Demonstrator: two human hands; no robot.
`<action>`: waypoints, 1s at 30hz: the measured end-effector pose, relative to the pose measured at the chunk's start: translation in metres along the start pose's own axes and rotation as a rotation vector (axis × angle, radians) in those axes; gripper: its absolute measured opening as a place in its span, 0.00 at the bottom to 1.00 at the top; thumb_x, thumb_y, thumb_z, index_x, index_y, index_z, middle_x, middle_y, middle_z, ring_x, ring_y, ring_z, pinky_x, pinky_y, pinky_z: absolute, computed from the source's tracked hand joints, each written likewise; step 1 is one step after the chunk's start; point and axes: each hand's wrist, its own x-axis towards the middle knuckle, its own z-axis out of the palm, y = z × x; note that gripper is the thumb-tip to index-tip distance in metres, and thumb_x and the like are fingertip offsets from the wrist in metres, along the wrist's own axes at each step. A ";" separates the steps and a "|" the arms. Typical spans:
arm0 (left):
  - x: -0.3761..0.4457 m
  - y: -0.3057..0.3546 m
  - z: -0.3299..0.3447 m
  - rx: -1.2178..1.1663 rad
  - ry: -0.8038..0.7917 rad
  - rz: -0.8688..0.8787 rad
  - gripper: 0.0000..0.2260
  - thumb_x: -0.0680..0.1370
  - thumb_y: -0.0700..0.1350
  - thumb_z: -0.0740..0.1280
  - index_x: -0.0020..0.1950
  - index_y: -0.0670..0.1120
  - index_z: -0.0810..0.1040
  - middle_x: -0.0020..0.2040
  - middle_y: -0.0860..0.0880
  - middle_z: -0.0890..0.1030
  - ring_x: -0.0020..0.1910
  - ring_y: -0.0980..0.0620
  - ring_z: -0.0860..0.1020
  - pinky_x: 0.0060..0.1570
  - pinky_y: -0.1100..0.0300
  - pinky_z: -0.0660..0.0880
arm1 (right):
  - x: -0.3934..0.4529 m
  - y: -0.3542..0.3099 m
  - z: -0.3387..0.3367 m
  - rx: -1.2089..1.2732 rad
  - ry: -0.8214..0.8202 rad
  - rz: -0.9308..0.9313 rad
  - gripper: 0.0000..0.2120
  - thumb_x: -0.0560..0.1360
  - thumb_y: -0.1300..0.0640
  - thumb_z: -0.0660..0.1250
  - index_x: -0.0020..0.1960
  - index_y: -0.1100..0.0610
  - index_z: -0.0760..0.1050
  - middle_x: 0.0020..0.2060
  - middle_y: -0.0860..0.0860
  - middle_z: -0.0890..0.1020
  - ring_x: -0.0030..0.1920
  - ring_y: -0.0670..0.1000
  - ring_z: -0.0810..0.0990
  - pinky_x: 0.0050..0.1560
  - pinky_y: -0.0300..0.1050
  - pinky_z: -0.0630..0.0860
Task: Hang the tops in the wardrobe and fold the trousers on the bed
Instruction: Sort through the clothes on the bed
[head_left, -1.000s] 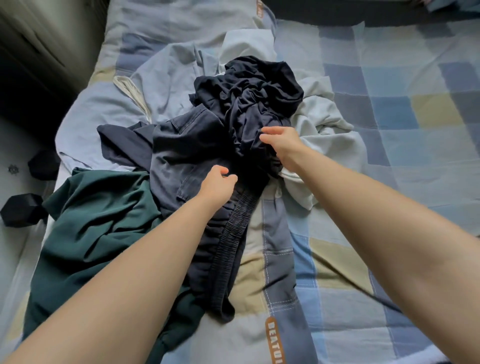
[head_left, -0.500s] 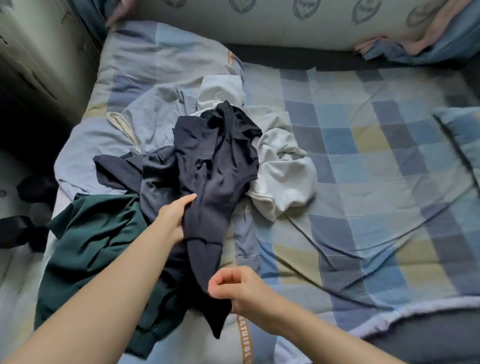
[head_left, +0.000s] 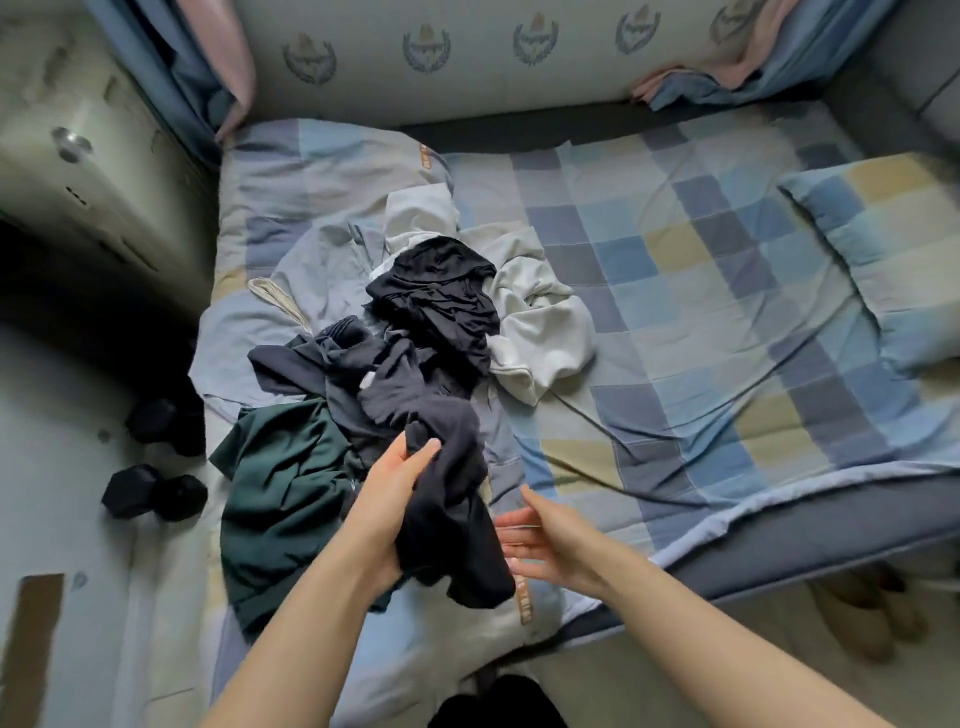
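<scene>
A person's left hand (head_left: 387, 501) grips a dark navy garment (head_left: 447, 514) lifted off a heap of clothes on the bed (head_left: 675, 322), its cloth trailing back into the pile. The right hand (head_left: 545, 540) hovers just beside it, fingers straight and holding nothing. A dark green garment (head_left: 280, 499) lies at the bed's left edge, a white top (head_left: 540, 327) behind the heap. Two black dumbbells (head_left: 153, 493) sit on the floor.

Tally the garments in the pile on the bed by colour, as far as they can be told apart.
Dark navy or black garments: at least 2, tangled, exact count unclear; left hand grips one
Dark green garment: 1
White or pale garment: at least 1
Total: at least 4
</scene>
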 end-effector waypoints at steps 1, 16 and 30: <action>-0.020 0.004 0.007 0.032 -0.042 0.000 0.10 0.82 0.42 0.59 0.58 0.52 0.78 0.52 0.48 0.85 0.50 0.50 0.83 0.48 0.56 0.76 | -0.008 0.005 0.004 0.093 -0.012 0.006 0.23 0.80 0.41 0.56 0.57 0.60 0.76 0.49 0.60 0.82 0.48 0.57 0.80 0.50 0.50 0.78; -0.176 0.051 0.020 0.113 -0.210 0.074 0.16 0.76 0.40 0.66 0.63 0.45 0.78 0.57 0.42 0.83 0.55 0.44 0.82 0.47 0.57 0.81 | -0.135 0.073 -0.004 0.055 0.260 -0.612 0.14 0.79 0.65 0.62 0.37 0.57 0.79 0.31 0.51 0.80 0.38 0.50 0.78 0.50 0.50 0.75; -0.215 0.055 0.080 -0.002 -0.470 -0.105 0.21 0.74 0.45 0.65 0.67 0.45 0.76 0.54 0.44 0.84 0.47 0.48 0.84 0.43 0.56 0.82 | -0.269 0.084 -0.032 -0.091 0.122 -0.912 0.28 0.67 0.66 0.62 0.65 0.49 0.70 0.58 0.54 0.81 0.63 0.48 0.77 0.60 0.43 0.71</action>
